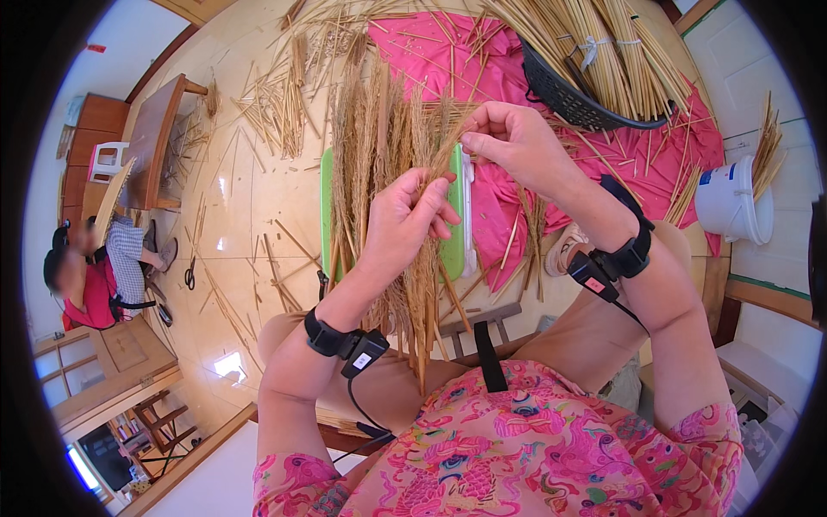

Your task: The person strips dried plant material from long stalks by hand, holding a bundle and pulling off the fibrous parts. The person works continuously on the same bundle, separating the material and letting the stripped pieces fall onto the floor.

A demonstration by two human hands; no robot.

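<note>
Dried grass plumes on stalks (368,142) lie in a thick layer across a box with a green lid (327,168) in front of me. My left hand (417,207) is over the near part of the layer, its thumb and forefinger closed on a plume and the other fingers loosely bent. Up and to the right, my right hand (501,139) pinches the wispy tip of a plume between thumb and forefinger. Below my left hand, stalk ends reach towards my lap. Both wrists wear black straps with small devices.
A black plastic basket (562,97) of bundled straw-coloured stalks stands on pink cloth (494,187) at upper right. Cut stalks (278,110) litter the tiled floor, with scissors (189,273) at left. A white bucket (727,200) is at right; another person (97,284) sits far left near a wooden table (152,142).
</note>
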